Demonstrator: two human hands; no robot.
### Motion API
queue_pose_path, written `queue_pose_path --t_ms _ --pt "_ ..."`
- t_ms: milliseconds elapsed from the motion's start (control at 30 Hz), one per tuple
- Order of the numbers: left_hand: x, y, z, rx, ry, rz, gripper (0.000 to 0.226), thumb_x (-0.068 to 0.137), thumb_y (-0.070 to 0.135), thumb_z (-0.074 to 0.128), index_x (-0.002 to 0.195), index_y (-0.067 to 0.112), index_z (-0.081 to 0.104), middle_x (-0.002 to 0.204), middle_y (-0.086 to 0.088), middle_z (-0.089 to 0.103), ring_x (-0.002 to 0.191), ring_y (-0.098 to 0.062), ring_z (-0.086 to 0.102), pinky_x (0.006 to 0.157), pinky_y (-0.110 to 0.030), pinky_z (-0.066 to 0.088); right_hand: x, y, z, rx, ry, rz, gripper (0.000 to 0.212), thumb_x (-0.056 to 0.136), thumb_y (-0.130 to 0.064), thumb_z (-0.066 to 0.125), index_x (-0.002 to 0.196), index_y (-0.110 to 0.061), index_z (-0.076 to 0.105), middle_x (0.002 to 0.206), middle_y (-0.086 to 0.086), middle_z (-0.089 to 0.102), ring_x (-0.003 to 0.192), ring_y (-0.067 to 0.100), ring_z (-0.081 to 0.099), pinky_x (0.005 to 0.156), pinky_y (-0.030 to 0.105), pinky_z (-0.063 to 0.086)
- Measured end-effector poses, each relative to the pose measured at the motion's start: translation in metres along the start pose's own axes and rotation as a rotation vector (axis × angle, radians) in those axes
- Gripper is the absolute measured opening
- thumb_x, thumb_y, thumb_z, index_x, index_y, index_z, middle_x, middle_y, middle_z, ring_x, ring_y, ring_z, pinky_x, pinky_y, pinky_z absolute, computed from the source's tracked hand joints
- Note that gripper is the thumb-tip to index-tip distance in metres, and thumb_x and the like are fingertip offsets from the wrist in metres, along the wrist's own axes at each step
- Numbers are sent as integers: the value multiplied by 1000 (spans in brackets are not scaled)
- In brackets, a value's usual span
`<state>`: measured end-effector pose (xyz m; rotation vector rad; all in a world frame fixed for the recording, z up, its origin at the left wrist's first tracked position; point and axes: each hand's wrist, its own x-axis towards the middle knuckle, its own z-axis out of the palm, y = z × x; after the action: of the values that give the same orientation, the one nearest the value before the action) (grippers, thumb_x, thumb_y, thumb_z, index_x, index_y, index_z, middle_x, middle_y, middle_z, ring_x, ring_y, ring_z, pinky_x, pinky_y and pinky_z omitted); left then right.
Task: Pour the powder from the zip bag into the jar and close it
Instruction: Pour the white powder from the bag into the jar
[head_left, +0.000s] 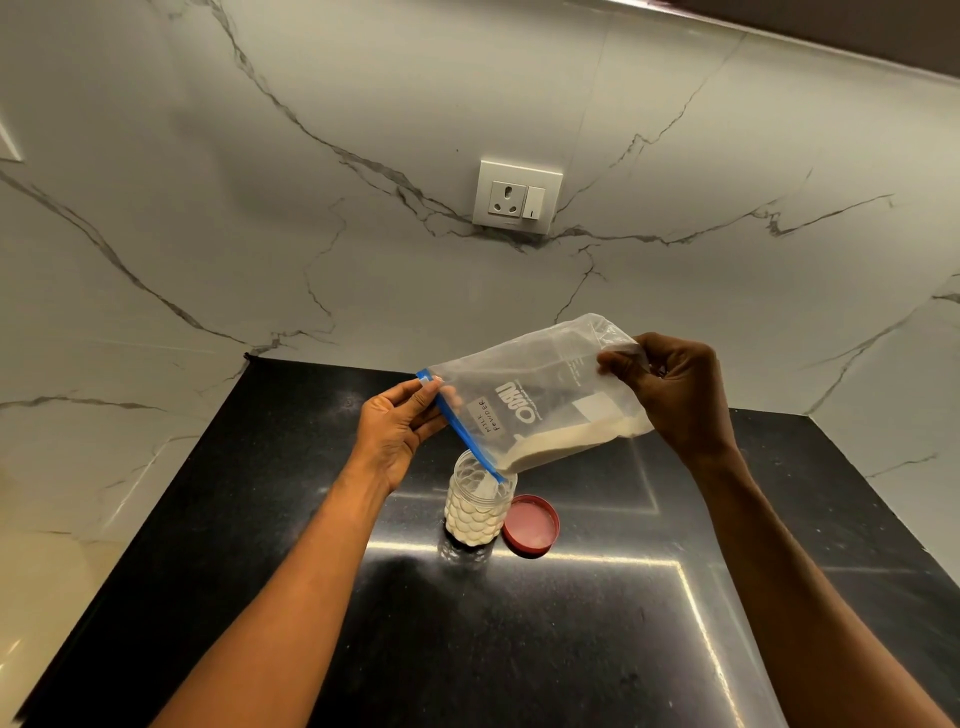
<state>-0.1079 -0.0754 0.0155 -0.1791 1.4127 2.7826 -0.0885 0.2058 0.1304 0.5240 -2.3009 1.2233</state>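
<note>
A clear zip bag (540, 400) with a blue zip strip and a "milk powder" label is tilted over an open clear jar (478, 512). My left hand (400, 431) pinches the bag's mouth end at the blue strip. My right hand (670, 395) grips the raised bottom end. Pale powder (566, 441) lies along the bag's lower edge and reaches the mouth, which dips into the jar's opening. The jar stands upright on the black counter (571, 623) and holds white powder in its lower part. Its red lid (531, 525) lies upside down on the counter, touching the jar's right side.
A white marble wall rises behind the counter, with a socket and switch plate (518, 197) above the bag. The counter's left edge (156, 499) drops off to a pale floor. A marble side wall closes in on the right.
</note>
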Motion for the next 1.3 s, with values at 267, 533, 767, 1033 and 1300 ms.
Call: queue_pose_path --t_ms 267,533,767,1033,1300 --pt "-1 1 1 -9 2 7 20 91 10 63 110 6 69 110 -15 73 103 -30 72 80 -39 63 0 -2 1 -9 -2 -8 12 84 -20 73 93 -13 72 87 -5 71 78 2 69 61 16 56" --pt "-2 1 0 -5 -4 9 23 92 9 62 114 3 66 114 -17 71 104 -30 71 78 -37 63 -1 -4 1 -11 7 -1 10 84 -21 73 92 -16 71 86 -5 71 80 6 70 62 19 57" --pt "-4 3 1 -11 -8 10 27 86 13 66 111 5 67 113 -17 71 103 -30 72 78 -37 63 -1 -4 2 -20 15 4 14 84 -24 73 93 -13 73 88 -1 72 79 11 70 63 23 59" --pt "-2 2 -1 -12 -4 5 20 91 10 63 110 6 68 112 -16 72 104 -30 71 81 -40 62 0 -5 2 -14 10 1 15 84 -21 73 94 -10 73 87 -4 71 78 2 69 62 16 56" --pt "-1 3 0 -2 -1 8 29 87 13 66 115 4 66 114 -17 71 105 -31 71 80 -39 62 2 -6 1 -13 8 0 14 84 -22 73 95 -13 72 87 -7 71 79 2 69 62 19 58"
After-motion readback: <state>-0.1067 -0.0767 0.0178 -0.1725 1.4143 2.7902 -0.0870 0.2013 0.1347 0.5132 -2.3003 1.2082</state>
